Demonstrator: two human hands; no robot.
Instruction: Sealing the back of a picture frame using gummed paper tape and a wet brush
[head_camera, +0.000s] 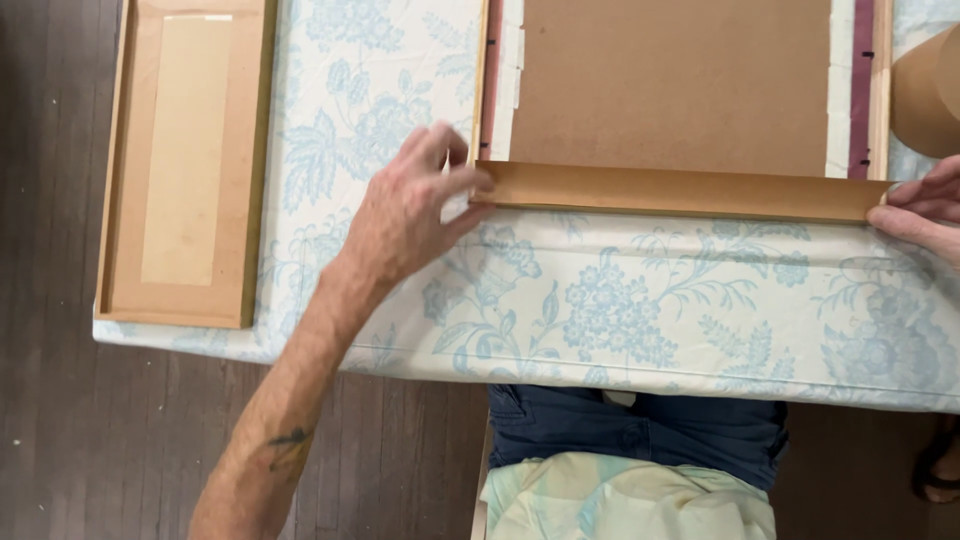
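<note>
A picture frame lies face down on the cloth, its brown backing board (672, 85) showing. A long strip of brown paper tape (680, 192) runs along the frame's near edge. My left hand (412, 208) pinches the strip's left end at the frame's near-left corner. My right hand (928, 208) holds the strip's right end at the near-right corner, partly cut off by the picture's edge. White tape strips and a dark red band (860, 90) line the frame's sides.
A second, narrower wooden frame (188, 160) lies face down at the table's left edge. A roll of brown tape (928, 90) sits at the far right. The table carries a white cloth with blue flowers (620, 310); dark wood floor lies below.
</note>
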